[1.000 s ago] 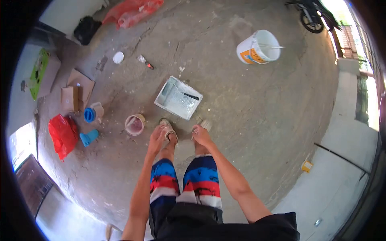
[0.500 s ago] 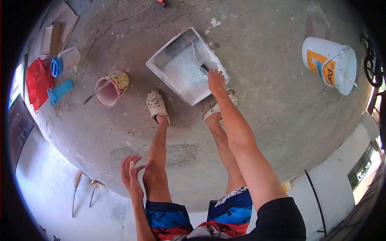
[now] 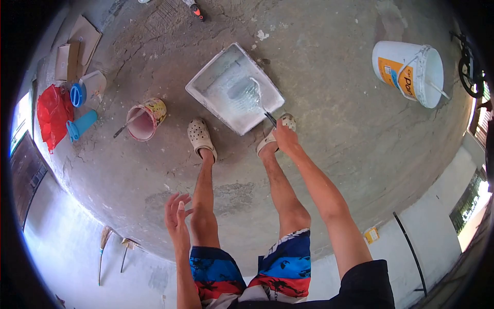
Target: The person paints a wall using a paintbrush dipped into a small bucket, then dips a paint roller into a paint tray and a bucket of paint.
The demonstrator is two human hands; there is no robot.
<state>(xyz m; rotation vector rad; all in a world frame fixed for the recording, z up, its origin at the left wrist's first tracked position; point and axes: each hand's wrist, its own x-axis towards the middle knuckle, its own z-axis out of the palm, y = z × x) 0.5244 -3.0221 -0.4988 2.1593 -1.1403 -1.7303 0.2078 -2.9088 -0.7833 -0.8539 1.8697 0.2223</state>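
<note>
My right hand (image 3: 285,136) is closed around the black handle of a paint roller (image 3: 269,118). The roller's pale wire frame curves into a white-coated paint tray (image 3: 197,96), and its head lies inside, partly blending with the wet white paint. The tray rests on the floor just in front of my feet. My left hand (image 3: 177,212) hangs in the air beside my left knee, fingers apart and holding nothing. To the left of the tray stands a small paint-smeared bucket (image 3: 154,109) with a brush-like tool (image 3: 123,127) leaning out of it.
A large white bucket (image 3: 385,56) with an orange label lies tilted at the right, a stick poking out. At the left are a red plastic bag (image 3: 53,114), a blue bottle (image 3: 82,125), a clear blue-lidded container (image 3: 94,85) and cardboard (image 3: 85,38). Brooms (image 3: 104,242) lean on the wall behind.
My right hand has drawn the roller's handle back toward me, past the tray's near edge. My left hand stays raised and open. The whole view has shifted slightly.
</note>
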